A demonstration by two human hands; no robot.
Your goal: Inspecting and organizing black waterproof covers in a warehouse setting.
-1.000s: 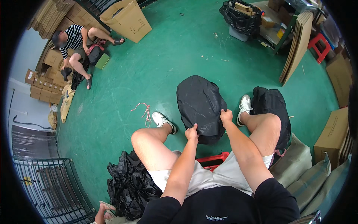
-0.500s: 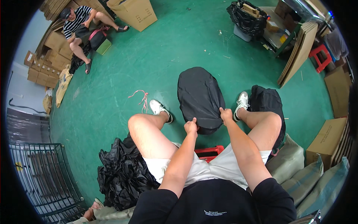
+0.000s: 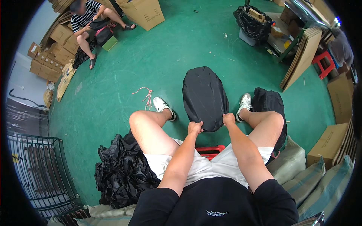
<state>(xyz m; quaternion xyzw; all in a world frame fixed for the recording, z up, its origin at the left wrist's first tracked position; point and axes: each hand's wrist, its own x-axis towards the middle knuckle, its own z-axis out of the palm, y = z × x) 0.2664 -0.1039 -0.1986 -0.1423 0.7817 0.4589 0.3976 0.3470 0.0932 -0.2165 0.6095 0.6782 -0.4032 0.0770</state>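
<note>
A rounded black fabric cover [image 3: 204, 96] lies between my feet on the green floor, bulging as if something is inside it; its contents are hidden. My left hand [image 3: 195, 128] is closed on the cover's near left edge. At the near right edge, my right hand [image 3: 228, 119] also grips the fabric with curled fingers. Both forearms reach straight forward between my spread knees. Beside my right leg stands another black fabric bundle [image 3: 268, 101], partly hidden behind the knee.
Crumpled black plastic [image 3: 122, 173] is heaped by my left thigh. Pink string [image 3: 147, 96] lies near my left shoe. Woven sacks [image 3: 307, 180] and cartons [image 3: 327, 143] line my right side. A red stool [image 3: 205, 151] shows under me. Another person [image 3: 88, 24] sits far left, holding a dark bag.
My hands have pulled the cover's near edge, and its top now looks smoother and tauter. My right hand has shifted slightly nearer to me. The view has moved a little.
</note>
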